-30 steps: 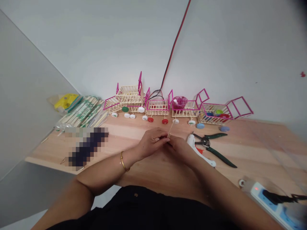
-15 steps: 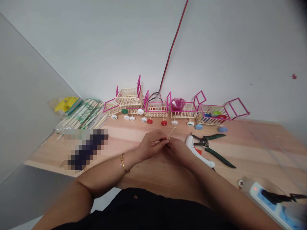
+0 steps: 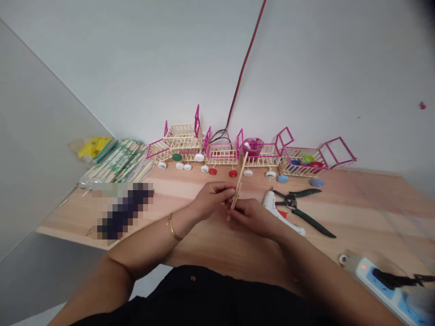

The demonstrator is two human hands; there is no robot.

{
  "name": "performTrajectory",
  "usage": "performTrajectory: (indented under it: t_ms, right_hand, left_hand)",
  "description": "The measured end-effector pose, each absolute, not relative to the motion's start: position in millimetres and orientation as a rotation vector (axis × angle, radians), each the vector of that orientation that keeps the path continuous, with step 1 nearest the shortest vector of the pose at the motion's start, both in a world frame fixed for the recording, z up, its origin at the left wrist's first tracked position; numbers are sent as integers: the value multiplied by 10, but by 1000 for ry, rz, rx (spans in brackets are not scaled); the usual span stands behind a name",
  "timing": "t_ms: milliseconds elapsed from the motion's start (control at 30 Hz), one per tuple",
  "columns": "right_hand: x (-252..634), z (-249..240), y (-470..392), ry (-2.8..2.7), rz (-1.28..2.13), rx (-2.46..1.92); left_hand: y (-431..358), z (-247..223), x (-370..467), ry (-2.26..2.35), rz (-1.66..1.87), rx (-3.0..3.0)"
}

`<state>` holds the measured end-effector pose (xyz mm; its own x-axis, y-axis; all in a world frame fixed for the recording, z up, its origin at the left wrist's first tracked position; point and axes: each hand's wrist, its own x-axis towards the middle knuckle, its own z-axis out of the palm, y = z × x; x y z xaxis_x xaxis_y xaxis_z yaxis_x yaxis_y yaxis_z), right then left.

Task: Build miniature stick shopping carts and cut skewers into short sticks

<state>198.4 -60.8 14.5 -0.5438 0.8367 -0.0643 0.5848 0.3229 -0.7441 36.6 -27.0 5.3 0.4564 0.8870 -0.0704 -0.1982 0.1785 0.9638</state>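
Observation:
Thin wooden sticks [image 3: 241, 174], at least two of different lengths, are held together over the middle of the table. My left hand [image 3: 215, 199] pinches them from the left, thumb and fingers closed. Just below and to the right, my right hand [image 3: 249, 215] grips their lower part. The longer stick points up and away, its tip overlapping the carts behind. Fingers hide part of the sticks. To the right of my right hand lie a white glue gun [image 3: 283, 216] and green-handled pliers [image 3: 307, 217].
Several small stick-built carts [image 3: 222, 156] with pink frames and bottle-cap wheels line the wall, one holding a purple cup [image 3: 253, 147]. Bundled sticks [image 3: 117, 160] and a yellow bag [image 3: 97, 148] lie left. A power strip [image 3: 384, 290] sits at lower right. A blurred dark object [image 3: 124, 213] lies left.
The sticks have tilted more upright, and much more of their length shows now. My right hand has slid lower along them, my left hand slightly up.

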Motion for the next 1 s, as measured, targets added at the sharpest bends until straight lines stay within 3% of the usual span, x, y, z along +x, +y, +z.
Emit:
performTrajectory:
  t_ms: [133,267,1000]
  right_hand:
    - [1996,196,-639,-2103,1501,-1166]
    - [1981,141,-636,-2053,1633,-1150]
    - [1924,44,-675,-2201,1411,-1266]
  left_hand:
    - [-280,36,366,716,815,903]
    - [-284,29,363,737,788,829]
    - [-335,47,412,835,811,764]
